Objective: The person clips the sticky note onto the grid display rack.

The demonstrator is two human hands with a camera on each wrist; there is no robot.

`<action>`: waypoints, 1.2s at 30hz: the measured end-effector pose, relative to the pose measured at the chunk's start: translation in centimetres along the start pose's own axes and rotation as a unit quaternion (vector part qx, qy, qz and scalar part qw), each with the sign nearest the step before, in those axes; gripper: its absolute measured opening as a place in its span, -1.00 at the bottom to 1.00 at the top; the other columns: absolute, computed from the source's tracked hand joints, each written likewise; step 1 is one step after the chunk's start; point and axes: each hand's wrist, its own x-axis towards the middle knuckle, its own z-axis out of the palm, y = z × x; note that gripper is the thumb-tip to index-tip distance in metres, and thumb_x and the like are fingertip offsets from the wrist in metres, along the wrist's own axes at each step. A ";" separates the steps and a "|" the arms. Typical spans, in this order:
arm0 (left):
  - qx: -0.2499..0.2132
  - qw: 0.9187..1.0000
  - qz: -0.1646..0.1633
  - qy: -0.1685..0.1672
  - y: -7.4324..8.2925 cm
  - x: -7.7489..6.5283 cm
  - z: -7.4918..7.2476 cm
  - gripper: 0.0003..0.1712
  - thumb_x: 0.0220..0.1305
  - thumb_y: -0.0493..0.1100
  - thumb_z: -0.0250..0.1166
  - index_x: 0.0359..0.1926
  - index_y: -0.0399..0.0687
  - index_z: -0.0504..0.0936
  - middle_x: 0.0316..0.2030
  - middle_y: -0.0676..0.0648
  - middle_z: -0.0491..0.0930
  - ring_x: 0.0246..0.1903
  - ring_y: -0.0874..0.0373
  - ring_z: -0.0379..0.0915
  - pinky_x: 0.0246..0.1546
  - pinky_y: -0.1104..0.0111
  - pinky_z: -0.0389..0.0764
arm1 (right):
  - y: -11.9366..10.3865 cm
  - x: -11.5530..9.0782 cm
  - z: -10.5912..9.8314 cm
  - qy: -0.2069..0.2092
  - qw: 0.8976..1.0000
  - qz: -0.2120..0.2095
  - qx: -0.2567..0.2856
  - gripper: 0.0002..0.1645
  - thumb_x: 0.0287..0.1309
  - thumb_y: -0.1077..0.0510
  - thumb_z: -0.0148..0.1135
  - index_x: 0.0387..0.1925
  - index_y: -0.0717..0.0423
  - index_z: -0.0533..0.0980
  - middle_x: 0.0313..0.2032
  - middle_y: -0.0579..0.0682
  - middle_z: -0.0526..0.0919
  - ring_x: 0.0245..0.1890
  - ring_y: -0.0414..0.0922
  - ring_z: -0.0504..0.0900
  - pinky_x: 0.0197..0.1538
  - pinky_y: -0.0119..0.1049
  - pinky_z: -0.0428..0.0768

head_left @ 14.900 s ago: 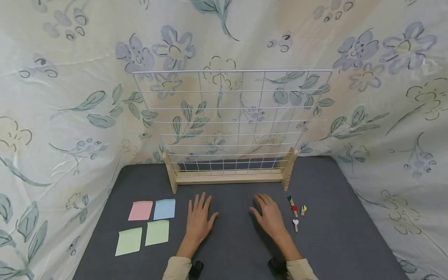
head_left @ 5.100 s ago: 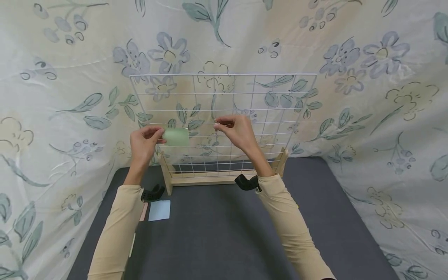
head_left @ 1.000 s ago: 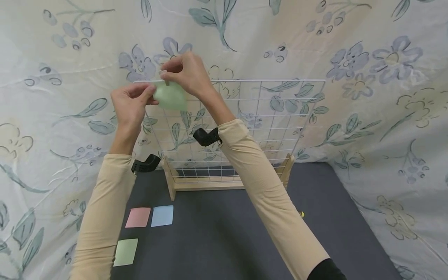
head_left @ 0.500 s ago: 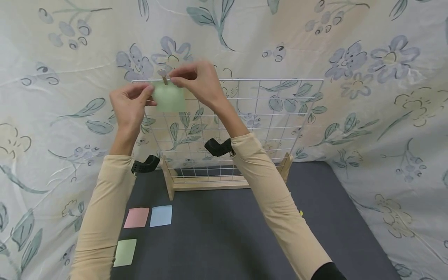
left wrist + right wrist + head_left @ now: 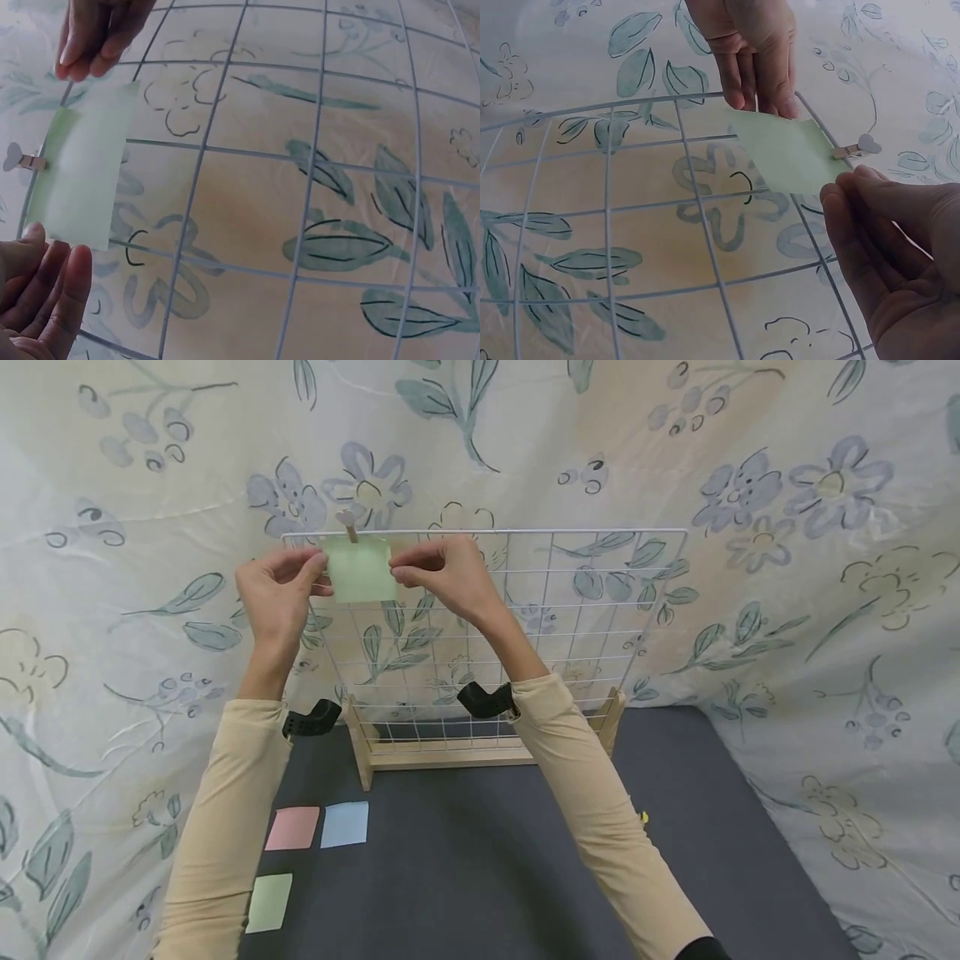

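A pale green sticky note [image 5: 362, 572] hangs from the top wire of the white wire grid [image 5: 510, 532], toward its left end. A small wooden clothespin [image 5: 352, 533] with a whitish heart clips the note's upper edge to that wire; the heart [image 5: 869, 144] sticks out past the wire in the right wrist view. My left hand [image 5: 273, 602] pinches the note's left edge between thumb and fingers. At the opposite edge is my right hand [image 5: 450, 575], fingertips loosely curled. In the left wrist view, a narrow gap shows between those fingertips [image 5: 79, 71] and the note.
On the dark table [image 5: 450, 860] lie a pink note [image 5: 293, 828], a blue note [image 5: 345, 824] and another green note [image 5: 269, 902]. A yellow bit of a clothespin [image 5: 644, 817] peeks out by the right sleeve. A wooden base [image 5: 450, 758] holds the grid; floral cloth hangs behind.
Earlier all notes and clothespins lay on the table. The right hand brought a clothespin to the top wire, let it go there and moved down to the note's right edge. The left stays put.
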 end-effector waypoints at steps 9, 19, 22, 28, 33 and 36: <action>-0.015 1.000 0.005 -0.004 -0.5 -0.7 -0.6 -0.85 0.16 -0.36 0.41 -0.25 -0.41 0.73 -0.45 -0.09 0.71 -0.58 0.17 0.63 -0.49 0.47 0.71 | 1.4 -1.5 0.0 -0.008 1.000 0.005 0.000 -0.82 0.21 0.25 0.34 -0.18 0.26 0.70 -0.24 0.11 0.75 -0.28 -0.14 0.72 -0.11 -0.31 0.70; -0.015 1.000 0.009 -0.007 -1.7 -2.5 -2.1 -0.81 0.18 -0.37 0.39 -0.26 -0.50 0.69 -0.50 -0.04 0.69 -0.62 0.21 0.63 -0.48 0.47 0.71 | 2.5 -3.7 0.3 -0.018 1.000 0.011 0.015 -0.79 0.21 0.23 0.35 -0.16 0.27 0.70 -0.24 0.09 0.76 -0.29 -0.15 0.72 -0.11 -0.34 0.70; -0.001 1.000 0.004 -0.006 -2.2 -3.0 -2.6 -0.80 0.18 -0.35 0.39 -0.25 -0.50 0.69 -0.50 -0.04 0.69 -0.63 0.22 0.63 -0.46 0.48 0.71 | 2.7 -4.1 0.2 -0.025 0.999 0.014 0.019 -0.77 0.21 0.22 0.35 -0.14 0.29 0.69 -0.22 0.10 0.75 -0.27 -0.13 0.72 -0.09 -0.34 0.70; 0.025 1.000 -0.016 -0.007 -3.3 -4.0 -3.4 -0.74 0.21 -0.33 0.37 -0.19 -0.55 0.66 -0.49 -0.01 0.69 -0.63 0.24 0.63 -0.47 0.49 0.70 | 3.4 -5.2 -0.3 -0.013 0.998 0.031 0.046 -0.77 0.22 0.22 0.34 -0.14 0.29 0.69 -0.20 0.11 0.75 -0.23 -0.04 0.73 -0.05 -0.24 0.69; 0.035 0.999 -0.035 -0.007 -4.1 -4.9 -3.9 -0.72 0.21 -0.30 0.37 -0.19 -0.54 0.65 -0.49 0.01 0.70 -0.61 0.23 0.63 -0.49 0.48 0.70 | 4.3 -6.4 -0.8 0.002 0.998 0.043 0.053 -0.76 0.23 0.20 0.33 -0.13 0.27 0.69 -0.22 0.10 0.75 -0.23 -0.02 0.73 -0.01 -0.21 0.69; 0.050 0.998 -0.041 -0.005 -4.6 -5.5 -4.1 -0.72 0.22 -0.28 0.37 -0.19 -0.52 0.66 -0.49 0.04 0.70 -0.61 0.23 0.62 -0.49 0.49 0.70 | 4.9 -7.1 -1.0 0.005 0.997 0.050 0.056 -0.75 0.23 0.20 0.34 -0.12 0.28 0.69 -0.21 0.10 0.75 -0.22 0.00 0.73 0.00 -0.24 0.68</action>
